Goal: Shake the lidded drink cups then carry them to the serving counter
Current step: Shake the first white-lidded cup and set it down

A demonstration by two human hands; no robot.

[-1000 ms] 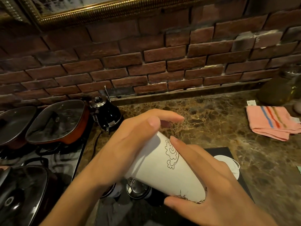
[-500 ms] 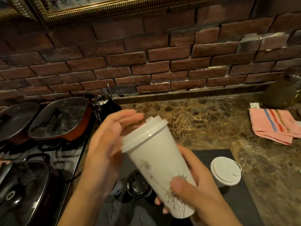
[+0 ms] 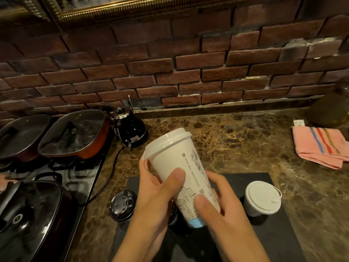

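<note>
A tall white lidded cup (image 3: 175, 163) with black line drawings is held above the counter, tilted with its lid toward the upper left. My left hand (image 3: 154, 188) wraps its left side with the thumb across the front. My right hand (image 3: 219, 201) grips its lower right side near the blue base. A second, shorter grey cup with a white lid (image 3: 261, 199) stands upright on the black tray (image 3: 251, 242), just right of my right hand.
A black round lid (image 3: 122, 205) lies at the tray's left corner. A black kettle (image 3: 130, 127) stands by the brick wall. Lidded pans (image 3: 73, 133) sit on the stove at left. A folded pink striped cloth (image 3: 321, 146) lies at right on the marble counter.
The cup swung from lying nearly sideways with its lid hidden by my left hand to a steeper tilt. My left hand moved from the lid down to the cup's side.
</note>
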